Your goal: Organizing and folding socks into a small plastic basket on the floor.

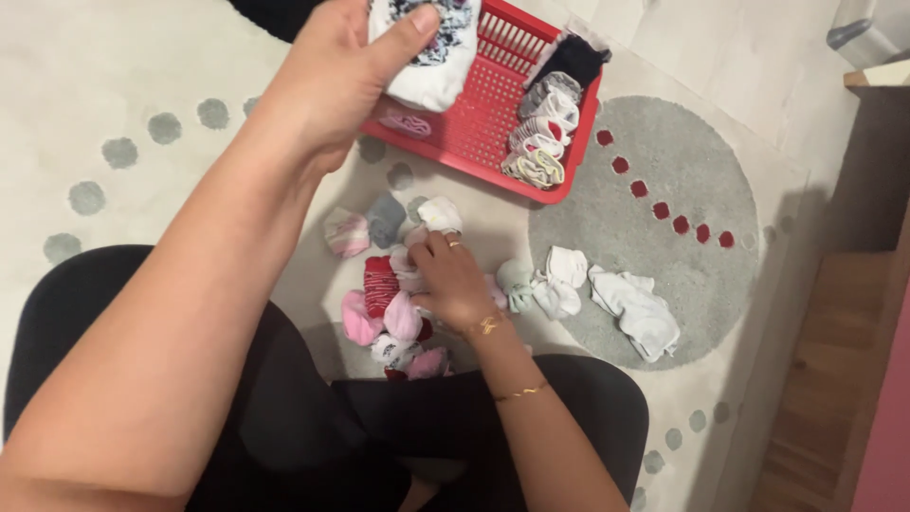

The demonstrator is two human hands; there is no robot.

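My left hand (pixel 332 76) is raised near the top of the view, gripping a folded white garment with a dark print (pixel 431 47) above the left part of a red plastic basket (pixel 474 123). My right hand (pixel 453 280) rests low on a pile of small rolled socks (pixel 389 308) in pink, red and white on the rug, its fingers closed on a white one. Several rolled socks (pixel 542 128) stand in a row along the basket's right side.
Loose white socks (pixel 635 308) and a pale green pair (pixel 531 289) lie to the right of my right hand on a round grey rug patch (pixel 664 190). A wooden step (pixel 834 360) and furniture edge stand at the right. My black-clad legs fill the bottom.
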